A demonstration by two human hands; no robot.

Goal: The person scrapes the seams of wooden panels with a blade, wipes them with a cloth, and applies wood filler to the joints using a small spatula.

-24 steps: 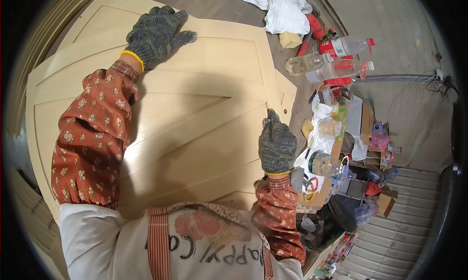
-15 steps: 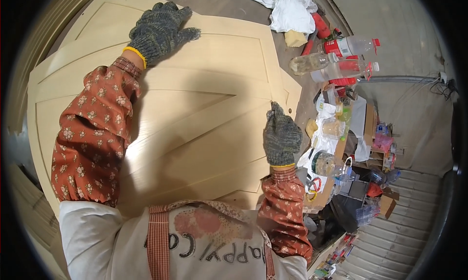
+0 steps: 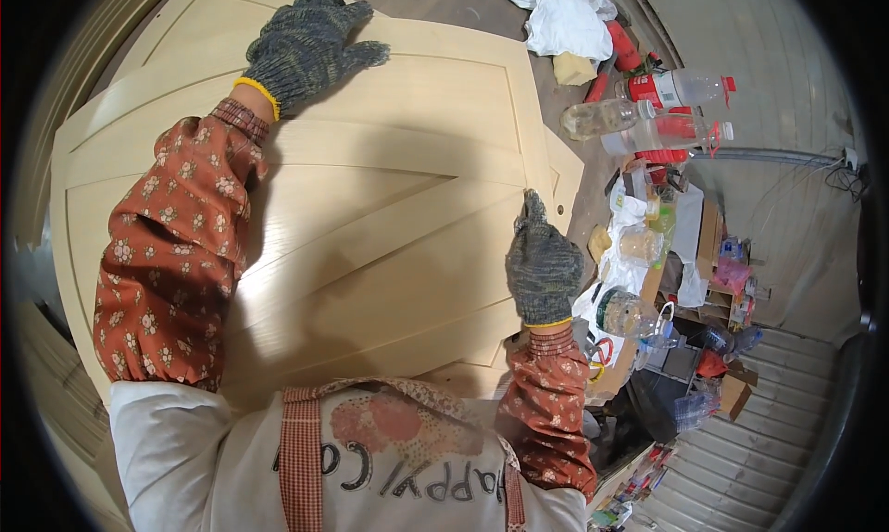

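Note:
A cream door panel (image 3: 370,263) with grooved, slanting mouldings lies in front of me, on top of another cream panel (image 3: 567,173) whose corner shows at the right. My left hand (image 3: 306,55), in a dark grey knit glove with a yellow cuff, rests palm down on the far left part of the upper panel, fingers and thumb apart. At the panel's right edge is my right hand (image 3: 544,268), gloved the same way. One digit points away along the edge, and the others are bent, partly hidden, around the edge. Both forearms wear red flowered sleeves.
Plastic bottles (image 3: 681,87), a white cloth (image 3: 565,18) and a yellow sponge block (image 3: 574,67) lie at the far right. Nearer along that side are a plastic cup (image 3: 641,245), a large clear bottle (image 3: 625,314) and cardboard boxes (image 3: 736,388). Corrugated metal wall (image 3: 759,430) stands beyond.
The view has shifted slightly, so the panel's right edge and the bottles appear farther right. Both hands stay in nearly the same places on the panel.

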